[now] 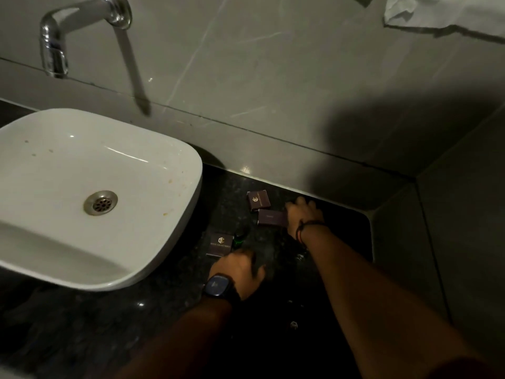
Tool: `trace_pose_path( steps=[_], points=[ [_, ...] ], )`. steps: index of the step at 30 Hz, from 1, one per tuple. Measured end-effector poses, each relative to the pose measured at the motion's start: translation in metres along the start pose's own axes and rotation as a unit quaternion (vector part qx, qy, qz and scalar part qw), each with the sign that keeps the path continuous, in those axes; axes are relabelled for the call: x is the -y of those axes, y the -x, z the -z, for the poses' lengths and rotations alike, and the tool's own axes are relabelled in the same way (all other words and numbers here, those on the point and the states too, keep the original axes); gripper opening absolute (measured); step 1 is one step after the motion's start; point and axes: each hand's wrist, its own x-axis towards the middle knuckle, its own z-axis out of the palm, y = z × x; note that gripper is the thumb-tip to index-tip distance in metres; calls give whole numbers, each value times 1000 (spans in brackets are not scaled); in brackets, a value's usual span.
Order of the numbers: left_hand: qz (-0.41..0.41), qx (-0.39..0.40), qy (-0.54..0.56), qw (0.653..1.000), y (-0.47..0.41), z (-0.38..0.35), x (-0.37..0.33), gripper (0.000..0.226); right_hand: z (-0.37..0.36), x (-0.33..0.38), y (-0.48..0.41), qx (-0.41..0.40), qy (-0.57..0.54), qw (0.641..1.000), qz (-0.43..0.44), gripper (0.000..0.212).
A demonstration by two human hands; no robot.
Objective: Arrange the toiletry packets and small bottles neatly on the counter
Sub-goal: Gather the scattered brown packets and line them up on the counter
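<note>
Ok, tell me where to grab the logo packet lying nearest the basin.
Take the packet by its two long side edges, coming from above. It lies flat on the counter, so only the edges give purchase. The green bottle crowds its right side; a grip nearer the front end probably clears it.

A glossy white ceramic basin (90,187) with a dull metal drain ring (100,202) is seen at nine o'clock. Polished chrome is shown by the curved tap (79,28). The dark speckled stone surface (169,305) appears polished; the small dark brown card boxes (258,199) look matt.
</note>
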Motion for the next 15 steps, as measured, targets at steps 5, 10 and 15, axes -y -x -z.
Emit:
trace_pose_path(
  steps=[5,10,15],
  points=[
    [0,0,-11,1000,-14,2,0,36,-4,3,-10,18,29,998,43,50],
    [-4,-10,-12,1000,-17,9,-3,35,5,-3,-3,-17,58,997,55,56],
    [-17,-37,-16,999,0,16,7,36,12,-8,23,-90,79,990,80,48]
  ],
)
